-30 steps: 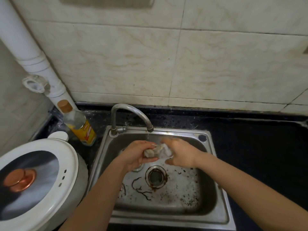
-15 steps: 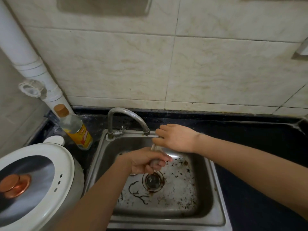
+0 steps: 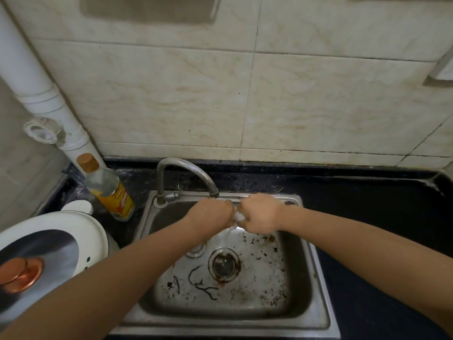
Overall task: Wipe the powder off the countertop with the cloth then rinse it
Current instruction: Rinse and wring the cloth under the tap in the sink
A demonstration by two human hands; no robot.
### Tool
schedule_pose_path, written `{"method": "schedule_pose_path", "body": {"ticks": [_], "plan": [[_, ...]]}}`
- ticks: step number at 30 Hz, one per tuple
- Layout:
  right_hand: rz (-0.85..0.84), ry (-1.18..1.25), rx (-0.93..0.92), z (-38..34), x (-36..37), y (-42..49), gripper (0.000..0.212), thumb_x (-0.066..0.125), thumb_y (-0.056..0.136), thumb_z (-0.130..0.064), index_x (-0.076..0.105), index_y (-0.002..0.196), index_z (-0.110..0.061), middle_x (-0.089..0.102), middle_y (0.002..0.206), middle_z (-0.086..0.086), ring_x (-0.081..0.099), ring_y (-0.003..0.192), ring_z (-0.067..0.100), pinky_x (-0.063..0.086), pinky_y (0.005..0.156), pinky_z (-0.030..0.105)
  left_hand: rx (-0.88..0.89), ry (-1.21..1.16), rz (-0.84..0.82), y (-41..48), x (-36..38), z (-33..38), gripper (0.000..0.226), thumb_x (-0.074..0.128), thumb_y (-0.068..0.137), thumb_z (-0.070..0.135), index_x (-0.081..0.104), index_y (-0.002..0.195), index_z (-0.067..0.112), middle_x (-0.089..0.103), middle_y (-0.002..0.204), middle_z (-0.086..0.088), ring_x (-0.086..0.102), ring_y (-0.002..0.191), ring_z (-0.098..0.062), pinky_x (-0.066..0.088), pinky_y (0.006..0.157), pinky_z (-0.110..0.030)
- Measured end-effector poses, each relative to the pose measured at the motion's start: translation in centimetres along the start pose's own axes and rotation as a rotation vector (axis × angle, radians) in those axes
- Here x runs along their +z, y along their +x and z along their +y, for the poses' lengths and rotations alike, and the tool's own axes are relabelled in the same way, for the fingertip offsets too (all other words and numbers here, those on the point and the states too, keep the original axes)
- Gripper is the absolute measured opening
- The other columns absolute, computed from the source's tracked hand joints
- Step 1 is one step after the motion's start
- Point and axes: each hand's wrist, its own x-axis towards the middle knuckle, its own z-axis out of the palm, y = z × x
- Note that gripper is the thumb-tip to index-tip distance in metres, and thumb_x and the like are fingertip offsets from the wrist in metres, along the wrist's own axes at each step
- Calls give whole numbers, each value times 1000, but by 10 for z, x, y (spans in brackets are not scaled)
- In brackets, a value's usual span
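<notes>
Cream tiled wall (image 3: 171, 94) fills the top half. Below it a black counter (image 3: 367, 204) runs L to R w/ a steel sink (image 3: 321, 303) set in the middle; the basin floor is stained, w/ dark scraps & specks. A white round lid (image 3: 81, 231) w/ a copper knob (image 3: 20, 273) sits near L, cut by the frame edge. A white pipe (image 3: 36, 82) slants down the L corner. A clear bottle (image 3: 110, 190), orange label & brown cap, stands on the counter btwn pipe & sink. A curved faucet (image 3: 186, 168) rises at the sink's back L and arches over the basin. Both forearms reach in over the basin. Left hand (image 3: 213, 214) & right hand (image 3: 259, 214) are fisted knuckle to knuckle just under the spout, each w/ fingers curled tight round one end of the cloth. The drain (image 3: 224, 265) lies below them, mid-basin. The cloth (image 3: 239, 217) is a small white wad, only a bit showing btwn the two fists, above the basin. A thin stream of water (image 3: 228, 235) shows just under it, above the drain.
</notes>
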Motion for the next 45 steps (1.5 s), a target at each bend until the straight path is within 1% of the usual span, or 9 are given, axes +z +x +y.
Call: {"method": "schedule_pose_path", "body": {"ticks": [6, 11, 17, 21, 24, 27, 31, 38, 45], "plan": [[-213, 833, 194, 5, 6, 1, 27, 59, 79, -13, 42, 58, -17, 35, 48, -1, 30, 41, 12, 26, 46, 26, 63, 193, 132, -2, 1, -1, 23, 39, 98, 19, 44, 116, 5, 64, 107, -12, 65, 94, -31, 38, 64, -33], [135, 316, 71, 7, -1, 4, 13, 62, 83, -26, 61, 88, -14, 61, 84, 4, 57, 75, 17, 43, 63, 30, -77, -396, 35, 5, 0, -14, 23, 48, 92, 20, 48, 69, 14, 56, 69, -4, 54, 70, -23, 34, 57, -28], [720, -268, -209, 28, 14, -5, 70, 67, 77, -16, 34, 140, -14, 45, 135, 15, 43, 120, 33, 46, 91, 45, -249, -1443, -452, -3, -20, -21, 28, 50, 90, 19, 42, 63, 22, 32, 51, 7, 22, 40, -6, 17, 36, -17], [858, -395, -260, 24, -1, 2, 64, 71, 73, -12, 41, 129, -15, 46, 108, 15, 40, 93, 28, 46, 71, 39, -65, -1590, -668, -5, -26, -7, 42, 44, 94, 17, 38, 53, 25, 29, 45, 11, 19, 35, -2, 12, 34, -14], [882, -511, -366, 26, -20, 4, 25, 75, 75, -19, 54, 85, -13, 50, 75, 6, 41, 70, 21, 35, 56, 30, -44, -1641, -715, -6, -29, 5, 44, 43, 93, 17, 36, 51, 26, 28, 43, 12, 19, 34, -1, 12, 32, -12], [717, -591, -373, 28, -29, -2, 27, 72, 80, -30, 59, 60, -17, 52, 56, -1, 48, 50, 18, 34, 49, 25, -70, -1393, -559, -11, -34, 10, 36, 50, 88, 18, 37, 55, 24, 31, 46, 8, 21, 38, -6, 16, 35, -16], [255, -559, -178, 10, -28, -11, 21, 52, 87, -25, 53, 68, -17, 40, 52, -5, 38, 45, 16, 29, 44, 22, 61, -775, -208, -12, -38, 12, 33, 52, 88, 21, 39, 58, 17, 38, 54, 2, 33, 48, -12, 28, 48, -26], [163, 53, 147, -1, -6, -9, 28, 49, 84, -19, 43, 56, -17, 45, 55, 0, 51, 58, 21, 45, 57, 31, 44, 113, 72, 1, -27, 13, 21, 40, 95, 15, 60, 96, 8, 63, 89, -8, 62, 82, -27, 40, 64, -33], [26, 741, 182, 1, -3, -6, 37, 51, 77, 1, 38, 45, -13, 32, 43, 1, 27, 36, 10, 22, 42, 25, 164, 324, 116, 8, -32, 5, 19, 36, 97, 10, 53, 106, 5, 65, 100, -10, 64, 89, -28, 40, 64, -34]]}}
